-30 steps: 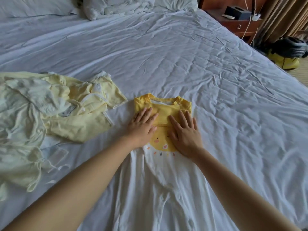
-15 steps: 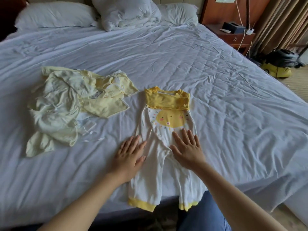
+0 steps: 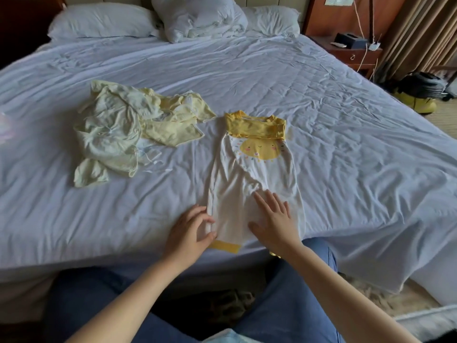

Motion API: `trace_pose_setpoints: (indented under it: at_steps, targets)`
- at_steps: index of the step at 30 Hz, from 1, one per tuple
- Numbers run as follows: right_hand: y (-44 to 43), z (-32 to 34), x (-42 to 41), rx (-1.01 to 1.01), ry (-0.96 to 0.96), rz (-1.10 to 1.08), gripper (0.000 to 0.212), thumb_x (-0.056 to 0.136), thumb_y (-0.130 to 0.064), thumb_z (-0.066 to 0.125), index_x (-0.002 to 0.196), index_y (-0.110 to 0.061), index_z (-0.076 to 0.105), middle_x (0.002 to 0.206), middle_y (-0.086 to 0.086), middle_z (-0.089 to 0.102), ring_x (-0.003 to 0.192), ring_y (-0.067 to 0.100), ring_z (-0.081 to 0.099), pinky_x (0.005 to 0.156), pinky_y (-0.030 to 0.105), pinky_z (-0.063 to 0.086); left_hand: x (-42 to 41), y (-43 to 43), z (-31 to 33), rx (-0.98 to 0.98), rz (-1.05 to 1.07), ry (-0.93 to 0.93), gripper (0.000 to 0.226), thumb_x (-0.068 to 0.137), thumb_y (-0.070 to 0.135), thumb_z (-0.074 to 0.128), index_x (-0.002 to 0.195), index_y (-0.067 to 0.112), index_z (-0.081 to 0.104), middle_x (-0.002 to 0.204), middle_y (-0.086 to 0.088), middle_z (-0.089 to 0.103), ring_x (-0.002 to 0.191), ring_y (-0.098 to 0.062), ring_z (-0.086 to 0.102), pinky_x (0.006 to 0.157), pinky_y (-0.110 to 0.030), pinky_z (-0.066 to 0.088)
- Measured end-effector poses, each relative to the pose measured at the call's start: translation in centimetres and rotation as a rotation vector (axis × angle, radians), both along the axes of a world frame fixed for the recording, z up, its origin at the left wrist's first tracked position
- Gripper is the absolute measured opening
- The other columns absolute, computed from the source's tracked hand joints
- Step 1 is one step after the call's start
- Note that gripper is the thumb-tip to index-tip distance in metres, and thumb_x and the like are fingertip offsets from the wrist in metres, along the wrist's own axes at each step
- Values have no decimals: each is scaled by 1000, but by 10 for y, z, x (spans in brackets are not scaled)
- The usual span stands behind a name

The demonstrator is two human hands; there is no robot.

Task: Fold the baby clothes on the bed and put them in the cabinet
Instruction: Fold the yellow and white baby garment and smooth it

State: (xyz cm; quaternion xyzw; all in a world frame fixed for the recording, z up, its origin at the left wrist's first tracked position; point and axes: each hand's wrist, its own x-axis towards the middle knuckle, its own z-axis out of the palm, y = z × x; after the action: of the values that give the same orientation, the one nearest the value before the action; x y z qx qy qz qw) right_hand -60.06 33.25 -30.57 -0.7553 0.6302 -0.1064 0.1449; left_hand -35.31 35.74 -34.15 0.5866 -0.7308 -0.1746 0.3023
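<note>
- Romper (image 3: 257, 174) is laid flat on the bed (image 3: 346, 157) at the near edge, with the yellow top away, the sleeves tucked in and the legs toward the person.
- Left hand (image 3: 189, 231): the fingers are bent, and the left leg's edge just above the yellow cuff (image 3: 225, 246) looks to be pinched between thumb and fingertips.
- Right hand (image 3: 274, 221): the fingers are straight and spread, pressed flat on the right leg, with nothing gripped.
- Unfolded pile (image 3: 118, 134) is left beside the romper, further up the bed. No cabinet is in view.
- Step judged: the legs are to be folded up over the body.
- To do it well, both cuffs should be taken together and the legs kept parallel. The fold should be laid at about the waist, so the cuffs land near the yellow top.
- The diagonal crease below the sun print should be smoothed out first, or it will be trapped in the fold.
- Versus 0.5 s ago, both hands have been drawn down from the crotch toward the cuffs.
- The left hand, flat then, is now curled on the edge, while the right hand has stayed flat.
- The pile is unchanged.
</note>
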Motion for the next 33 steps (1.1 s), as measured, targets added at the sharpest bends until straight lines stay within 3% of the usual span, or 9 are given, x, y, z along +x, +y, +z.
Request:
trace_pose_setpoints:
  at_steps: [3,6,10,13,17,19,23,27,33]
  targets:
    - [13,-9,5,-112,-61,62,68,88,-44,51,151,-33,29,162,1,18,151,22,3,121,51,2,7,12,4,9,-72,-22,44,74,52,68,110,26,67,140,6,48,134,-10,39,107,-25,30]
    - [22,-14,5,-173,-114,129,66,80,-41,56,144,-33,44,154,2,34,149,21,16,121,52,-1,11,18,8,36,-134,-60,51,68,42,82,115,29,66,144,6,42,131,-13,43,105,-33,38]
    - [32,-15,10,-187,-125,249,73,73,-55,55,142,-31,47,148,-3,38,146,17,20,120,49,-6,8,21,11,-40,-111,-51,30,75,25,82,102,29,70,133,8,47,119,-15,54,92,-36,49]
    - [34,-9,20,-185,-140,224,78,68,-68,52,138,-32,51,143,-6,40,142,13,26,121,40,-2,6,20,14,-73,-107,0,15,83,18,73,96,25,70,134,10,51,125,-7,49,95,-33,48]
    - [33,2,33,-230,-148,206,64,70,-66,56,124,-31,61,129,-7,49,125,14,43,110,33,33,11,20,27,-142,-160,-3,11,89,17,66,99,21,65,128,8,63,130,-2,47,94,-28,49]
    - [32,9,38,-239,-146,244,58,71,-62,63,120,-31,62,125,-8,52,120,15,46,100,29,41,20,19,38,-192,-147,-59,12,90,23,58,101,21,62,118,2,68,113,-12,62,81,-30,54]
    - [27,19,43,-146,-40,351,59,76,-57,69,129,-33,58,131,-10,51,122,13,45,103,22,29,38,19,52,-274,-112,-176,31,86,31,41,100,16,64,98,-1,69,85,-21,66,69,-27,50]
    - [23,19,46,-115,-26,391,60,79,-51,68,136,-35,52,134,-9,50,125,14,44,101,25,33,52,8,48,-263,-81,-259,16,87,18,52,99,16,63,95,0,64,85,-21,62,70,-28,44]
    - [18,11,52,-101,-1,412,57,81,-47,67,135,-34,53,135,-8,49,129,15,41,104,30,37,62,7,37,-181,-148,-277,18,83,13,58,97,22,65,93,11,63,89,-10,57,70,-25,47]
